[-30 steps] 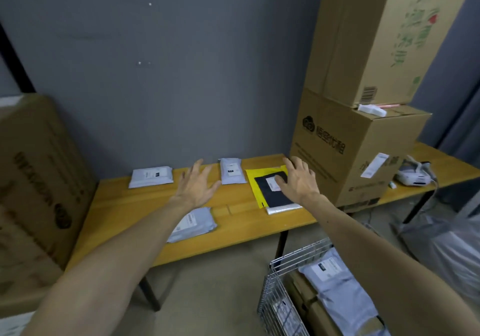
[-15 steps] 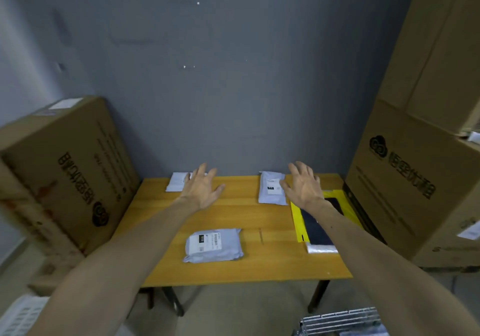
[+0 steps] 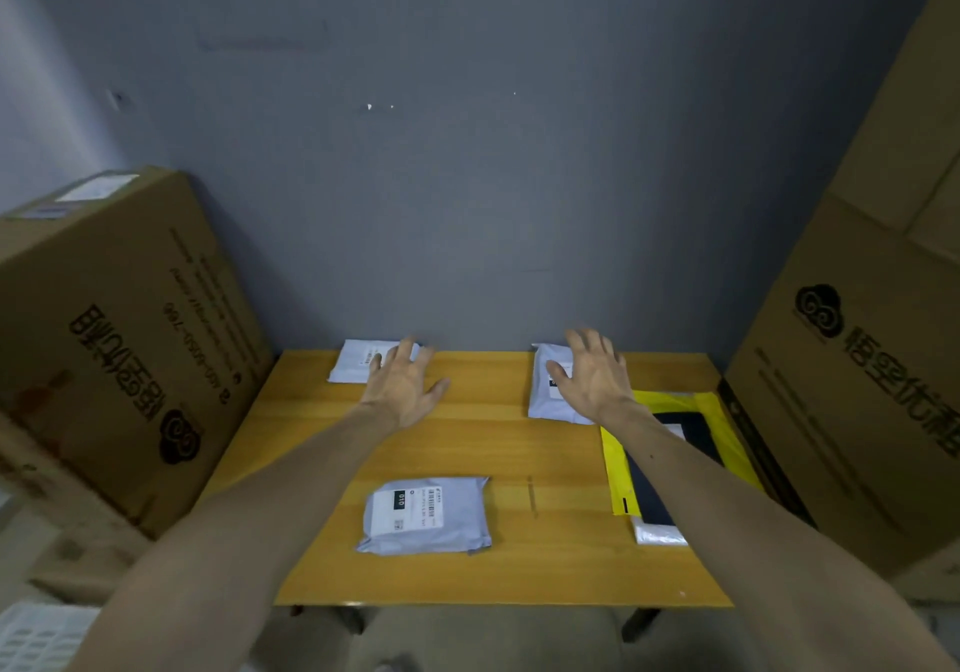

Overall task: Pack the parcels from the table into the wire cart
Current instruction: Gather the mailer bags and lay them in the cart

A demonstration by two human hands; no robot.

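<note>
Several parcels lie on the wooden table (image 3: 498,443). A grey mailer with a label (image 3: 426,514) sits near the front. A white mailer (image 3: 353,367) lies at the back left, with my left hand (image 3: 402,385) spread open over its right end. Another grey mailer (image 3: 550,396) lies at the back middle, partly under my right hand (image 3: 592,375), whose fingers are straight. A yellow envelope with a black parcel on it (image 3: 691,437) lies at the right, crossed by my right forearm. The wire cart is out of view.
A large cardboard box (image 3: 119,328) leans at the table's left end. Stacked cardboard boxes (image 3: 857,359) stand against the right end. A grey wall runs behind the table. A white crate corner (image 3: 31,635) shows at the bottom left.
The view has swung left and nearer to the table, and the wire cart has dropped out of sight. Both hands have reached further back, over the two rear mailers.
</note>
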